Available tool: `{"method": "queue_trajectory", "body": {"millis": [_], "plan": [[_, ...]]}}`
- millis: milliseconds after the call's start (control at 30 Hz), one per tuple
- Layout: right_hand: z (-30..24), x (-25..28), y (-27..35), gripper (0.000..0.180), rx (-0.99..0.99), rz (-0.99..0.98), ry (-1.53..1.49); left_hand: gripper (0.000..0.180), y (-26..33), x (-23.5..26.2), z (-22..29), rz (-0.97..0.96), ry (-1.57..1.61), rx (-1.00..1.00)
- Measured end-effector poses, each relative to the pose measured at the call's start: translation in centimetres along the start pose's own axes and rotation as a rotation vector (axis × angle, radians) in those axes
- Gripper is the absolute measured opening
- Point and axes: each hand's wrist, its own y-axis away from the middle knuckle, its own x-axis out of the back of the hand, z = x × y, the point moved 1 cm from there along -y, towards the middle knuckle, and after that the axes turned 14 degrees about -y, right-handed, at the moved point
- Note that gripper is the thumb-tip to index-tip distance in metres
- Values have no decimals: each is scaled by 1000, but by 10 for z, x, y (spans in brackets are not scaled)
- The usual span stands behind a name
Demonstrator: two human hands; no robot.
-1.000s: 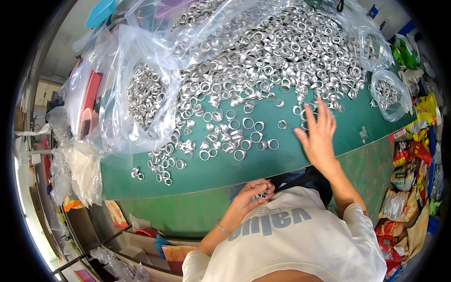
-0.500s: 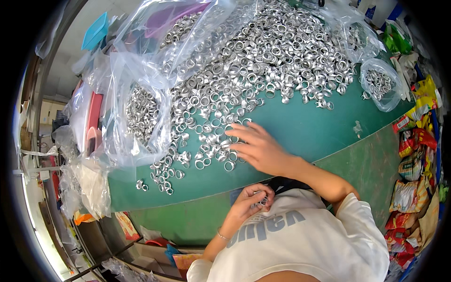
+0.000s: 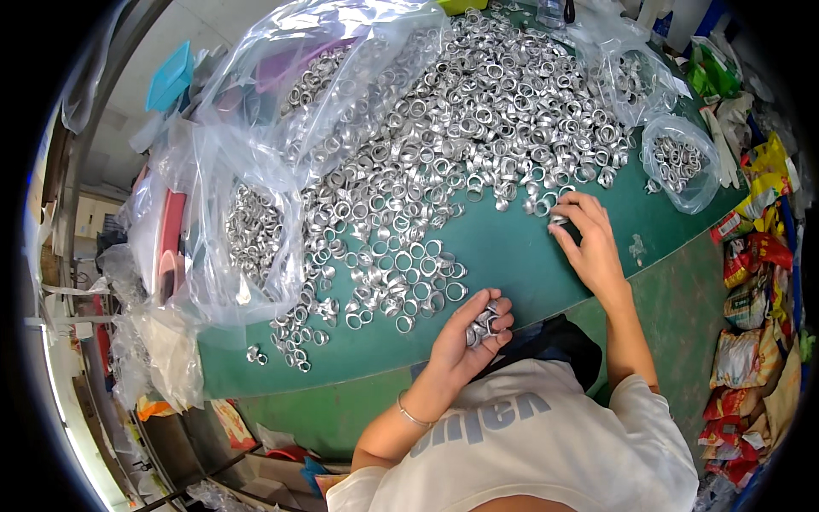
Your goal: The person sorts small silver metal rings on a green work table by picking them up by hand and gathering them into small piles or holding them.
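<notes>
My left hand is curled palm up near the front edge of the green table, with several silver metal rings cupped in its fingers. Farther right, my right hand reaches to the lower right fringe of a big pile of such rings. Its thumb and fingertips close round a ring there, mostly covered by the fingers. Between the hands and the pile's left part lies a loose spread of rings.
A clear plastic bag of rings lies at left, a smaller bag of rings at right. Beyond the left bag are a red tray and a blue basket. Coloured packets line the right side.
My right hand has moved right from the loose rings to the pile's right fringe and closed its fingers. My left hand has risen over the table edge and turned, showing the rings it holds.
</notes>
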Motion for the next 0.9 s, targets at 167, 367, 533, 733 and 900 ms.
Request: {"method": "queue_trajectory", "body": {"millis": [167, 367, 533, 733, 900], "plan": [[8, -5, -25, 41, 61, 14, 48, 20, -7, -12, 6, 25, -128, 12], [-11, -34, -20, 50, 135, -293, 103, 22, -22, -41, 8, 343, -235, -54], [-16, -15, 1, 42, 164, -553, -154, 24, -30, -13, 9, 144, -67, -102], [-12, 4, 6, 19, -45, -140, -460, 40, -35, -31, 24, 211, 3, -174], [-14, -4, 10, 17, -117, -56, -567, 40, -34, -30, 27, 127, 32, -250]]}}
